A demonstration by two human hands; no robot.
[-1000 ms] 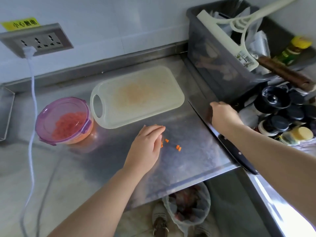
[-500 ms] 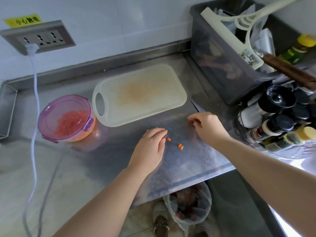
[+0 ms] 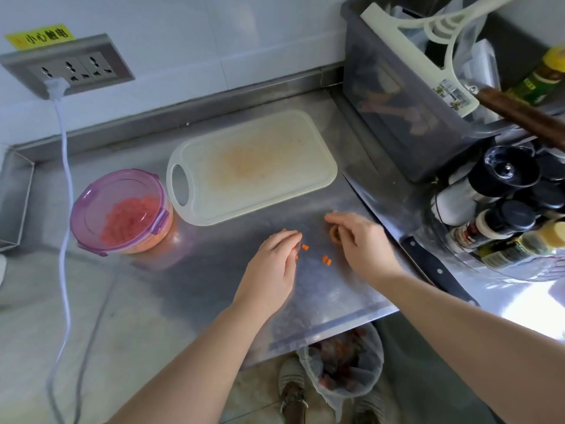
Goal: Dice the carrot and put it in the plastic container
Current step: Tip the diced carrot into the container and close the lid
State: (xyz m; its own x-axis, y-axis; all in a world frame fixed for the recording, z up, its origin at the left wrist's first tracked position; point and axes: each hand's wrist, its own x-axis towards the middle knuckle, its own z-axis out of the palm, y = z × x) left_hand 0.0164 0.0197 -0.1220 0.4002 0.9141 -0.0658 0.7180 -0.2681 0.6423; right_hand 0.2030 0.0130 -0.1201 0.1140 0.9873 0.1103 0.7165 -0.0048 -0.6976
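left hand [image 3: 272, 267] fingers together, tips touching loose carrot cubes [image 3: 304, 247] on worktop [image 3: 208, 270] | right hand [image 3: 365, 247] fingers pinch carrot stub [image 3: 335, 234] near cutting board [image 3: 253, 166] | lidded plastic container [image 3: 91, 194] of diced carrot left of board

Yellow sticker [image 3: 39, 36] above wall socket [image 3: 67, 67]: "小心触电".

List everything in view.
plastic container: one, purple lid, counter left, holds diced carrot
loose carrot dice: few, orange, counter front
carrot stub: one, orange, right of dice
cutting board: one, white, counter centre
knife: one, black handle, counter right
bin: one, grey, back right
bottles: several, dark caps, right
socket: one, grey, wall left, white cable plugged
waste bag: one, translucent, below counter
left hand: fingers straight, by loose carrot dice
right hand: pinches carrot stub
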